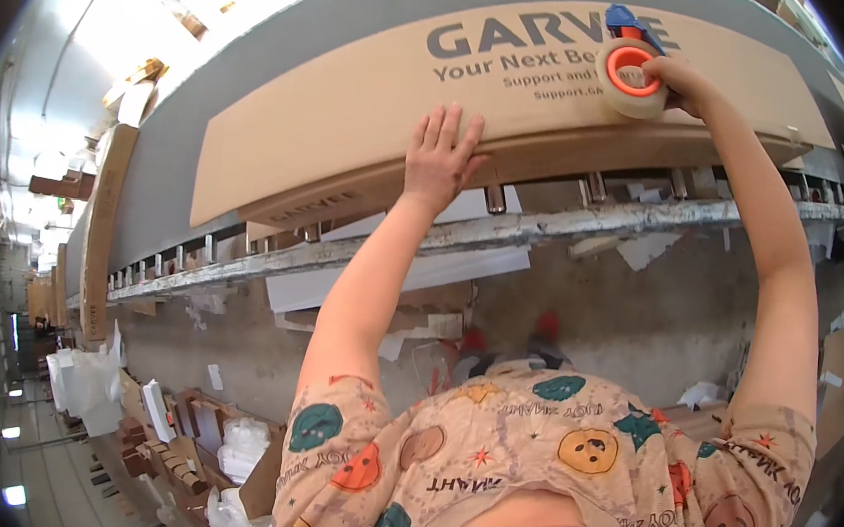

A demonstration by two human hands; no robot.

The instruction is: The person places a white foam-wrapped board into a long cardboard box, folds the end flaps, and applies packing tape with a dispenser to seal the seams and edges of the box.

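Observation:
A long, flat brown cardboard box [324,124] with dark print lies on the grey conveyor [165,161]. My left hand [441,157] rests flat on the box's near edge, fingers spread on its top and thumb out to the right. Farther right, my right hand [681,83] grips a tape dispenser [627,76], its fingers reaching into the red-orange core of the roll. The dispenser has a blue head pointing away from me and a wide roll of clear tape. It is over the box's top; whether it touches the cardboard I cannot tell.
A metal rail with rollers [496,200] runs along the conveyor's near side. Paper and cardboard scraps [649,249] lie on the floor below. At the left stands another brown carton [103,236]; white plastic wrapping [90,387] and stacked brown pieces lie at lower left.

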